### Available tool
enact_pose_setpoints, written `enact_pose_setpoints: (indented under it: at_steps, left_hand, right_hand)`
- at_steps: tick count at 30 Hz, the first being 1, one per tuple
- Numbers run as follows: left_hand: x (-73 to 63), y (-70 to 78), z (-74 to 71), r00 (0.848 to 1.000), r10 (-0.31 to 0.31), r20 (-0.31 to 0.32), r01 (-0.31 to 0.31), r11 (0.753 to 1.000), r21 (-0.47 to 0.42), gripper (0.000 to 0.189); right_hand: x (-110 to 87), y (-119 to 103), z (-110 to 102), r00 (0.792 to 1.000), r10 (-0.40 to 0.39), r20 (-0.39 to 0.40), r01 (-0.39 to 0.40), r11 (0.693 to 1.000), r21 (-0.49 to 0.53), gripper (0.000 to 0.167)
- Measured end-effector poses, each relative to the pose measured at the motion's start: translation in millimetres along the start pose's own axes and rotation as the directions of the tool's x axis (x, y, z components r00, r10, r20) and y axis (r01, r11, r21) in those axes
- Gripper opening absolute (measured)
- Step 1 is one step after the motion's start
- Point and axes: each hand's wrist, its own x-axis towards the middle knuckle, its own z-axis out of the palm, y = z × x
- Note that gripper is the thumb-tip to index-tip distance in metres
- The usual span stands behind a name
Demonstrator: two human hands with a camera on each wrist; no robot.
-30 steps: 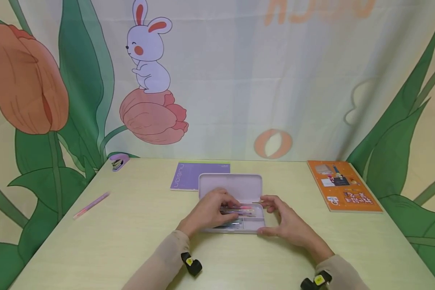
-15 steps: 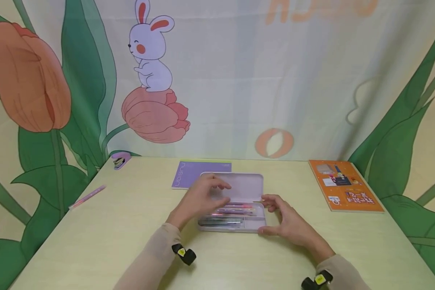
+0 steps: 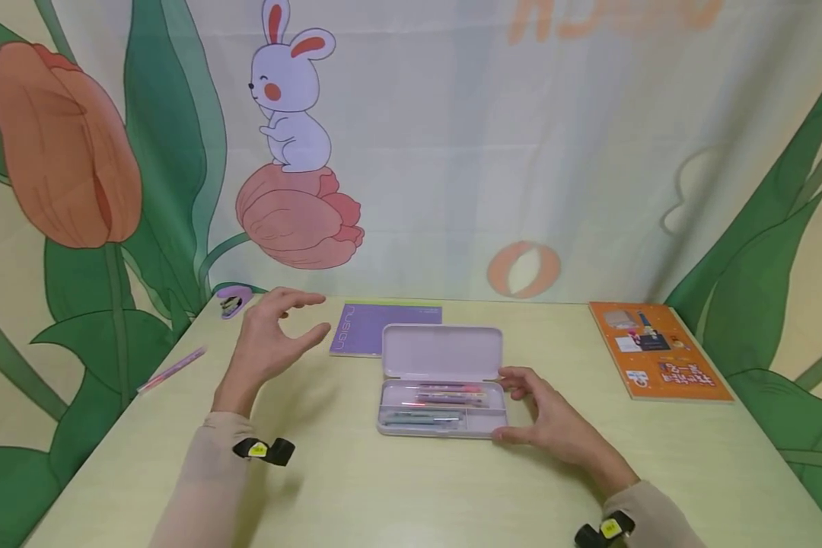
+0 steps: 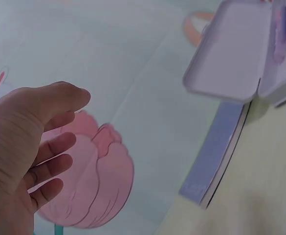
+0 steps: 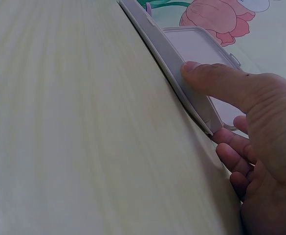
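My right hand [image 3: 555, 422] rests at the pencil case's [image 3: 441, 409] three o'clock end, thumb [image 5: 216, 81] laid along the near rim and the other fingers [image 5: 233, 154] loosely curled against the end wall, bracing it rather than truly gripping it. My left hand [image 3: 263, 346] hangs in the air out toward ten o'clock of the case, fingers [image 4: 50, 161] spread and relaxed, holding nothing and touching nothing. The case sits at the middle of the table [image 3: 315, 487], its lid [image 3: 441, 352] thrown back toward twelve o'clock and propped at a slant, its far edge lying over the purple notebook [image 3: 377, 327]; inside, the pens [image 3: 445, 396] lie lengthwise in the tray. As I judge it, the risk lies in that light hold (a thumb and a few fingertips on one end only): a nudge from the left hand on the raised lid could pivot the whole case about my right hand, slide it along the smooth tabletop, or tip it far enough to spill pens out. The lid might also drop shut if knocked. Farther out, a pink pen [image 3: 173, 369] lies loose near the nine o'clock edge, where a careless sweep of my left forearm could roll it off; a small purple stapler [image 3: 231, 301] sits at the far ten o'clock corner, and an orange book [image 3: 661, 350] lies at two o'clock.
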Motion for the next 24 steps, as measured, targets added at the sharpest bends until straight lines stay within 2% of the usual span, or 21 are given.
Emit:
enact_pose_setpoints:
  at_steps: [6, 15, 19, 24]
  left_hand:
    - [-8.8, -16.3, -25.1, 0.999, -0.008, -0.042, 0.010, 0.999, 0.044, 0.045]
    - [-27.5, -35.1, -58.3, 0.996, -0.079, -0.032, 0.082, 0.993, 0.088, 0.056]
    - [-39.2, -47.3, -79.9, 0.988, -0.147, -0.048, 0.152, 0.979, 0.132, 0.059]
    - [-55.9, -66.1, -102.4, 0.964, -0.260, -0.061, 0.267, 0.951, 0.159, 0.062]
  right_hand:
    - [-0.9, 0.9, -1.4, 1.000, 0.004, 0.000, -0.004, 1.000, 0.014, 0.102]
    - [-0.2, -0.1, -0.8, 1.000, 0.010, -0.003, -0.010, 1.000, 0.008, 0.101]
    - [-0.4, 0.5, 0.0, 1.000, 0.004, 0.000, -0.004, 1.000, 0.008, 0.101]
    - [-0.5, 0.6, 0.2, 1.000, -0.008, -0.010, 0.009, 1.000, 0.010, 0.101]
